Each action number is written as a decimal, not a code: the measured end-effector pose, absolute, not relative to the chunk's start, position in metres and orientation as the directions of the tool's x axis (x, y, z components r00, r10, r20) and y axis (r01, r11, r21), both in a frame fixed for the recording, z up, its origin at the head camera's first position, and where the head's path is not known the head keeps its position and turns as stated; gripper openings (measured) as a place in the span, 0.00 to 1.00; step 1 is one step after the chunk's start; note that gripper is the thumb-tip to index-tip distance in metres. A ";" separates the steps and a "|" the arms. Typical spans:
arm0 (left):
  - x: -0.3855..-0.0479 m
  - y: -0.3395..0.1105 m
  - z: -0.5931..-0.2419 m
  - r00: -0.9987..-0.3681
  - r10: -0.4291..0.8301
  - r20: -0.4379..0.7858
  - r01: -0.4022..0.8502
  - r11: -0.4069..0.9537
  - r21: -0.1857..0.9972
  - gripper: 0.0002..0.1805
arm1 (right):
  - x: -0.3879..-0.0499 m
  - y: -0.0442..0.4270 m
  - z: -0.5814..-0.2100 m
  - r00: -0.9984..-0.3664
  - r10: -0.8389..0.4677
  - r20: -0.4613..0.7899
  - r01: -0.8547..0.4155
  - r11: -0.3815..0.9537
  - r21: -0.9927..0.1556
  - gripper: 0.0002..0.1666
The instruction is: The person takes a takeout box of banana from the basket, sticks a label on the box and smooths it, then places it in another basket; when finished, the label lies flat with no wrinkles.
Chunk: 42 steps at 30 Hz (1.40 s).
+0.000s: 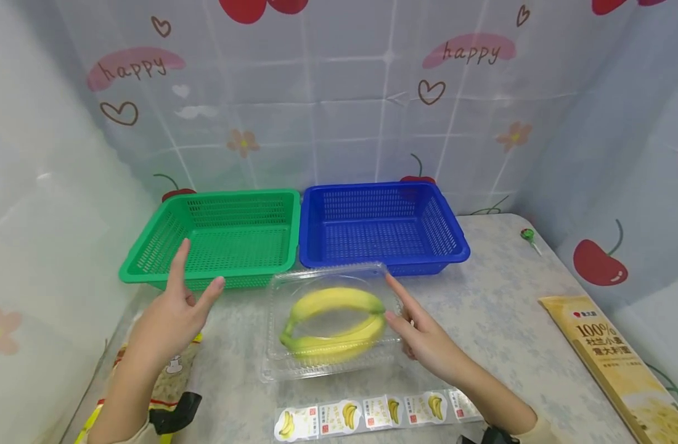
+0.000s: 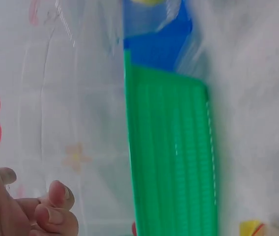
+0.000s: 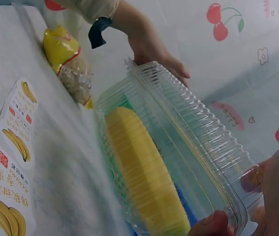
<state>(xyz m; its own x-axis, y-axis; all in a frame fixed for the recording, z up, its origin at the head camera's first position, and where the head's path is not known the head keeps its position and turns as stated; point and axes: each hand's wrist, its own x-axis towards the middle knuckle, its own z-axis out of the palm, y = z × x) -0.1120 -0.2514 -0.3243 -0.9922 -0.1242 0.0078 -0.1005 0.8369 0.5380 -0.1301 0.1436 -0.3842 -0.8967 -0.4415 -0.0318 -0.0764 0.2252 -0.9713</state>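
A clear plastic clamshell box (image 1: 278, 333) with yellow bananas (image 1: 336, 299) inside is in the middle of the head view. My right hand (image 1: 428, 339) pinches its right edge between thumb and fingers. The right wrist view shows the ribbed side of the box (image 3: 193, 118) and the right thumb (image 3: 213, 223) on its rim. To the left of the box, my left hand (image 1: 169, 317) is in the air, thumb and forefinger spread, holding nothing. In the left wrist view, the left hand (image 2: 12, 206) is partly cut off.
Behind the box stand a green basket (image 1: 296, 246) and a blue basket (image 1: 317, 262). A strip of banana stickers (image 1: 378, 413) lies in front. At right are a yellow pasta pack (image 1: 616, 357) and a small lollipop (image 1: 527, 234). A yellow-edged bag (image 1: 175, 376) lies under the left arm.
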 end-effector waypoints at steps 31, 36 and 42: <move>-0.067 -0.138 -0.404 -0.998 0.057 -0.042 0.021 0.804 0.595 0.58 | -0.116 0.167 -0.404 -0.926 -0.369 -0.075 -0.016 0.237 -0.971 0.37; -0.070 -0.131 -0.410 -0.998 0.061 -0.035 0.028 0.802 0.597 0.60 | -0.115 0.170 -0.411 -0.928 -0.362 -0.093 0.006 0.234 -0.972 0.37; -0.075 -0.126 -0.413 -0.997 0.067 -0.024 0.040 0.809 0.586 0.62 | -0.115 0.173 -0.416 -0.932 -0.341 -0.125 0.034 0.261 -0.965 0.37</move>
<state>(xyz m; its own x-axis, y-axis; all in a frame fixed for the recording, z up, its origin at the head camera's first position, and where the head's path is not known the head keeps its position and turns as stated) -0.0748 -0.1262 -0.4126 -0.9975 0.0669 -0.0238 0.0403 0.8095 0.5858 -0.1146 0.1725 -0.4164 -0.9318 -0.3410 -0.1248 0.0338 0.2607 -0.9648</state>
